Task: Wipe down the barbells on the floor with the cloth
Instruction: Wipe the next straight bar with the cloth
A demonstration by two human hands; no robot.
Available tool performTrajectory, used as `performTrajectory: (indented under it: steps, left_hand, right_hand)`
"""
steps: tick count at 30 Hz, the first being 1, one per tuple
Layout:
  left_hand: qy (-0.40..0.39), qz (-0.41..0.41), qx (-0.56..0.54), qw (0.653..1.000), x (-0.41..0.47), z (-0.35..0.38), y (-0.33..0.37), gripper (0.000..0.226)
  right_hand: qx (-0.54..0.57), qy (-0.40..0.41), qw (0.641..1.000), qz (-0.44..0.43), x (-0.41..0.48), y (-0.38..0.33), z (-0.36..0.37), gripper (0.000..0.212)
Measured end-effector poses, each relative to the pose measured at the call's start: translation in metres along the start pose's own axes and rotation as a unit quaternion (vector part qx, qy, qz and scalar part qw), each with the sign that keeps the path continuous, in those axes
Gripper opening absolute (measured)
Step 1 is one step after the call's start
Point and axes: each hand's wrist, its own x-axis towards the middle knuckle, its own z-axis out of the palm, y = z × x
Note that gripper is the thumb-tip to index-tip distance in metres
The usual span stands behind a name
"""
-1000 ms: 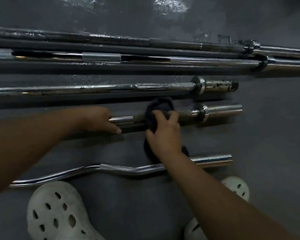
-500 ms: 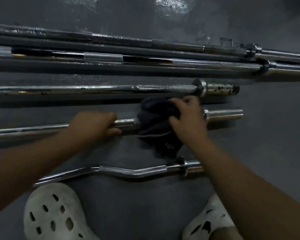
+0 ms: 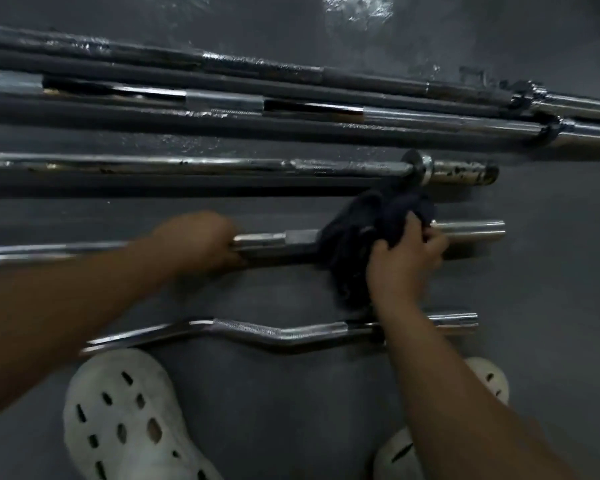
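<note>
Chrome barbell (image 3: 274, 239) runs left to right on the floor (image 3: 291, 393): left hand (image 3: 201, 240) grips its shaft, dark cloth (image 3: 357, 233) wraps the collar, bunched in the right hand (image 3: 406, 258), nearer the bare sleeve end (image 3: 471, 230) just rightward.

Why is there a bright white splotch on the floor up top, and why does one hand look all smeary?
Head view: the white splotch is light glaring off the shiny floor; the left hand gripping the barbell is smeared by motion blur; the right hand gripping the cloth looks sharper; the whole picture is dim.
</note>
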Motion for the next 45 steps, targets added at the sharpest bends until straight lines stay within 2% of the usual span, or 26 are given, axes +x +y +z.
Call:
performTrajectory:
  steps: [1,3,4,6,8,10,12,14,16,17,19,21,22,24,26,28,29,31,33,35,37,39,41,42,43,45]
  left_hand:
    - [-0.082,0.005,-0.056,0.995,0.009,-0.01,-0.004,0.046]
    - [-0.163,0.004,-0.106,0.981,0.023,-0.025,-0.004,0.042]
    - [-0.163,-0.005,-0.119,0.979,0.025,-0.028,-0.005,0.039]
    - [-0.049,-0.013,-0.045,0.998,0.012,-0.02,-0.006,0.036]
    - [0.129,-0.007,0.067,0.989,-0.009,0.005,-0.005,0.037]
    - [0.203,-0.006,0.087,0.975,-0.022,0.019,-0.003,0.037]
    - [0.127,-0.017,0.064,0.99,-0.014,0.015,-0.009,0.037]
    - [-0.017,0.007,-0.047,0.999,-0.001,-0.004,-0.013,0.036]
    - [-0.118,0.019,-0.101,0.988,0.008,-0.022,-0.014,0.032]
    - [-0.107,0.022,-0.098,0.989,0.007,-0.024,-0.016,0.032]
    - [0.049,0.015,-0.009,0.999,-0.005,-0.008,-0.018,0.036]
    - [0.241,0.034,0.086,0.966,-0.023,0.022,-0.011,0.037]
    - [0.248,0.029,0.086,0.964,-0.024,0.027,-0.009,0.037]
    - [0.109,0.009,0.018,0.994,-0.014,0.015,-0.012,0.042]
    - [-0.093,0.017,-0.092,0.991,0.002,-0.012,-0.017,0.049]
    - [-0.154,0.025,-0.101,0.983,0.01,-0.027,-0.016,0.059]
    - [-0.102,0.015,-0.055,0.993,0.006,-0.027,-0.016,0.058]
    - [0.126,0.012,0.102,0.987,-0.01,-0.005,-0.014,0.046]
    - [0.219,0.022,0.062,0.974,-0.027,0.015,-0.002,0.04]
    - [0.067,0.006,-0.033,0.997,-0.016,0.004,-0.008,0.041]
    - [-0.092,-0.005,-0.098,0.991,0.0,-0.015,-0.013,0.042]
    - [-0.059,-0.002,-0.028,0.998,-0.001,-0.021,-0.008,0.044]
    - [0.142,-0.005,0.088,0.986,-0.019,-0.004,-0.006,0.039]
    - [0.196,-0.005,0.081,0.977,-0.03,0.008,-0.003,0.037]
    - [0.206,0.0,0.05,0.977,-0.03,0.015,-0.001,0.036]
    - [0.086,0.012,-0.044,0.995,-0.015,0.003,-0.005,0.038]
  right_hand:
    - [-0.02,-0.008,1.0,-0.005,-0.02,-0.013,0.009,0.056]
    - [-0.024,-0.076,0.989,-0.125,-0.053,-0.047,0.022,0.056]
    - [-0.027,-0.124,0.971,-0.203,-0.06,-0.059,0.022,0.055]
    - [-0.043,-0.175,0.938,-0.298,-0.041,-0.064,0.008,0.056]
    - [-0.059,-0.158,0.948,-0.269,-0.001,-0.038,-0.011,0.058]
    - [-0.061,-0.102,0.979,-0.166,0.029,-0.002,-0.028,0.059]
    - [-0.029,-0.098,0.991,-0.091,0.021,0.006,-0.025,0.064]
    - [-0.04,-0.123,0.989,-0.073,-0.013,-0.014,0.001,0.072]
    - [-0.084,-0.122,0.982,-0.122,-0.042,-0.045,0.018,0.063]
    - [-0.105,-0.122,0.974,-0.161,-0.043,-0.055,0.018,0.055]
    - [-0.128,-0.155,0.95,-0.24,-0.018,-0.053,0.005,0.047]
    - [-0.125,-0.192,0.932,-0.281,0.019,-0.028,-0.016,0.047]
    - [-0.109,-0.171,0.946,-0.251,0.034,-0.012,-0.025,0.047]
    - [-0.044,-0.087,0.989,-0.109,0.034,0.0,-0.027,0.047]
    - [-0.035,-0.056,0.998,-0.007,0.0,-0.017,-0.004,0.046]
    - [-0.036,-0.091,0.991,-0.094,-0.033,-0.046,0.013,0.045]
    - [-0.028,-0.128,0.979,-0.156,-0.041,-0.053,0.012,0.044]
    - [-0.02,-0.181,0.957,-0.224,-0.019,-0.047,-0.002,0.046]
    - [-0.061,-0.152,0.963,-0.212,0.02,-0.014,-0.02,0.049]
    - [-0.04,-0.076,0.99,-0.11,0.039,0.012,-0.032,0.05]
    - [-0.025,-0.08,0.996,-0.034,0.017,-0.001,-0.012,0.052]
    - [-0.055,-0.107,0.989,-0.086,-0.015,-0.03,0.01,0.049]
    - [-0.069,-0.154,0.964,-0.205,-0.023,-0.049,0.008,0.044]
    - [-0.078,-0.178,0.947,-0.256,-0.011,-0.046,-0.002,0.046]
    - [-0.097,-0.196,0.929,-0.298,0.005,-0.033,-0.011,0.05]
    - [-0.143,-0.165,0.935,-0.28,0.035,0.003,-0.026,0.058]
